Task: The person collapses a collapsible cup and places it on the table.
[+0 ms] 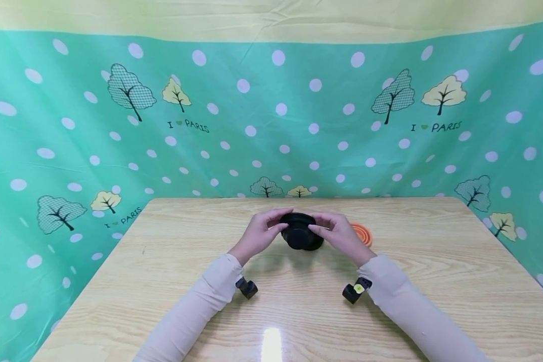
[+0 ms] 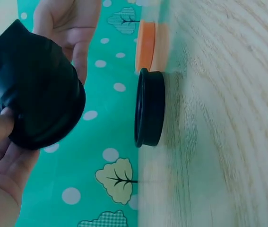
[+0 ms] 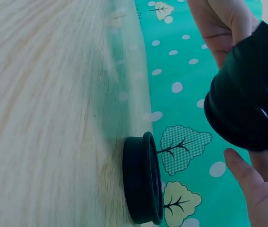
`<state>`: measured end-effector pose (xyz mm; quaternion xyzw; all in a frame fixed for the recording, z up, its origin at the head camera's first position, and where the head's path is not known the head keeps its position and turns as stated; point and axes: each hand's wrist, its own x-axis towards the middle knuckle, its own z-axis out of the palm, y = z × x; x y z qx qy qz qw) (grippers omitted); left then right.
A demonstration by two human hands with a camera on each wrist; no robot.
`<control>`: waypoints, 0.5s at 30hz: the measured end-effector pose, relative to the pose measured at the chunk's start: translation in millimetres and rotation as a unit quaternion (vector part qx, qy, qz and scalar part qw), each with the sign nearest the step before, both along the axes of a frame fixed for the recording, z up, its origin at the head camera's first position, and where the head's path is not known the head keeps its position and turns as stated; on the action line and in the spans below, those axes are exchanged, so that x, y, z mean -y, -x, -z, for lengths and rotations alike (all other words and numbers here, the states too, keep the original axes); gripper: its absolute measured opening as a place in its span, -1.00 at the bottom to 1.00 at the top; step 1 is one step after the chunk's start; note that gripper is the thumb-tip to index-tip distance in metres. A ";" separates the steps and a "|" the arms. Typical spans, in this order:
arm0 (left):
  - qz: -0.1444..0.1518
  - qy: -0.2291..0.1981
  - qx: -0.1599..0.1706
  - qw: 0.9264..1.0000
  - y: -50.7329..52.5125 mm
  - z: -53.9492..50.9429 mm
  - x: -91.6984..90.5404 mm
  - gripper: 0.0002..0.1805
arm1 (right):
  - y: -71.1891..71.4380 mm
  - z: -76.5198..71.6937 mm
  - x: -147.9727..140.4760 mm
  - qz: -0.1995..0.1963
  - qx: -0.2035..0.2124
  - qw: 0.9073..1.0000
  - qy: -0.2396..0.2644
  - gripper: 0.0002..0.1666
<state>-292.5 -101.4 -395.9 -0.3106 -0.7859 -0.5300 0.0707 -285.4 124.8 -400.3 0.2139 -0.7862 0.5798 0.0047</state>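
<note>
Above the table, both hands hold a black stepped piece (image 1: 298, 234), wide at one end and narrower at the other, with a smooth rubber- or plastic-like surface. My left hand (image 1: 260, 231) grips its left side, thumb on the near face and fingers at the rim. On the opposite side, my right hand (image 1: 341, 234) has its thumb against the piece; some of its fingers (image 3: 242, 172) extend below the wide end in the right wrist view. A separate black ring (image 2: 155, 109) with a flanged lip rests on the table beneath, apart from the held piece.
An orange ring-shaped item (image 1: 363, 234) with concentric ridges lies on the wooden table (image 1: 185, 261), just right of my right hand. Behind the table hangs a green dotted cloth (image 1: 280, 125) with printed trees. Each wrist wears a small black camera.
</note>
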 end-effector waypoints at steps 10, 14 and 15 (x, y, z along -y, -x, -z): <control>0.017 0.004 -0.013 1.000 -1.9 -2.0 3.1 -0.66 | -1.9 -6.9 -2.6 -0.026 0.038 0.998 -0.034 -0.56; 0.028 0.030 -0.042 0.998 -2.0 -1.4 2.7 -0.66 | -3.3 -11.6 3.2 -0.017 0.021 0.998 -0.052 -0.56; 0.029 0.037 -0.050 0.998 -1.9 -1.1 2.5 -0.66 | -3.3 -12.5 5.3 -0.016 0.011 0.998 -0.061 -0.57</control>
